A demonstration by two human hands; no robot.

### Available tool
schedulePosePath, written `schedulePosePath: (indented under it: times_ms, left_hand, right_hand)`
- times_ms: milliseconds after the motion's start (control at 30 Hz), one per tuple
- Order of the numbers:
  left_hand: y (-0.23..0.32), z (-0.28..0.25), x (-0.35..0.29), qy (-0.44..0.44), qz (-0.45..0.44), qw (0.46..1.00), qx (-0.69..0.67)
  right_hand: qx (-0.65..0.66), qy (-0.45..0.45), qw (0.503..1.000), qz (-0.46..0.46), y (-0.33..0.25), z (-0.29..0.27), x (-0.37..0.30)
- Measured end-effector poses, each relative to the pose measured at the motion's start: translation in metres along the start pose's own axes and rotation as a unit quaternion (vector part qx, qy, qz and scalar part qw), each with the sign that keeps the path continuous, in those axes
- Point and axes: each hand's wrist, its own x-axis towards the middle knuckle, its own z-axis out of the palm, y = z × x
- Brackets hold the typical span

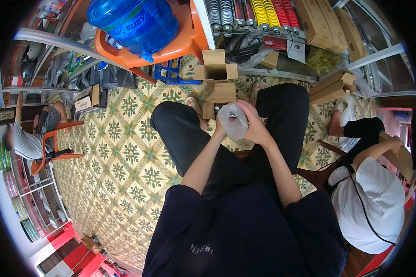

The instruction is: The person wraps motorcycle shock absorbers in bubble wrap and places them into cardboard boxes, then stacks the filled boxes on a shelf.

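Observation:
Between my knees I hold a translucent plastic bag [234, 124] in both hands. My right hand [253, 121] is curled along its right side, with the fingers bent over its top. My left hand [223, 127] grips its left side and is partly hidden behind the plastic. A small dark, shiny part shows near the top of the bag, too unclear to name. Just beyond my hands, an open cardboard box [217, 71] stands on the floor with its flaps spread. Nearer to me is another cardboard piece [224, 93], partly hidden by my hands.
Ahead left, a blue water jug [134, 27] sits on an orange plastic chair [189, 27]. Glass shelves at the front hold colourful shock absorbers [261, 14] and long cartons [319, 23]. A person in white [370, 203] sits close at my right; another person [27, 138] sits far left.

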Motion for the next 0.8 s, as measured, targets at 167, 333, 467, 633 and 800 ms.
schedulePosePath:
  times_ms: [167,333,467,633,800]
  left_hand:
    - [0.028,0.043,-0.006,0.018,0.134,0.898,0.418]
    - [0.043,0.048,-0.01,-0.007,0.065,0.922,0.382]
    - [0.062,0.053,-0.015,-0.037,0.128,0.885,0.446]
    - [0.061,0.032,-0.018,0.029,0.114,0.801,0.587]
    - [0.092,0.044,-0.026,0.129,0.124,0.622,0.762]
  right_hand:
    - [-0.049,0.06,0.997,-0.007,0.003,-0.016,0.009]
    - [-0.171,-0.064,0.981,-0.071,-0.002,-0.03,0.034]
    - [-0.23,-0.135,0.963,-0.025,0.013,-0.029,0.038]
    - [-0.189,-0.066,0.979,-0.03,0.024,-0.012,0.032]
    - [-0.207,-0.056,0.977,0.013,0.036,-0.013,0.034]
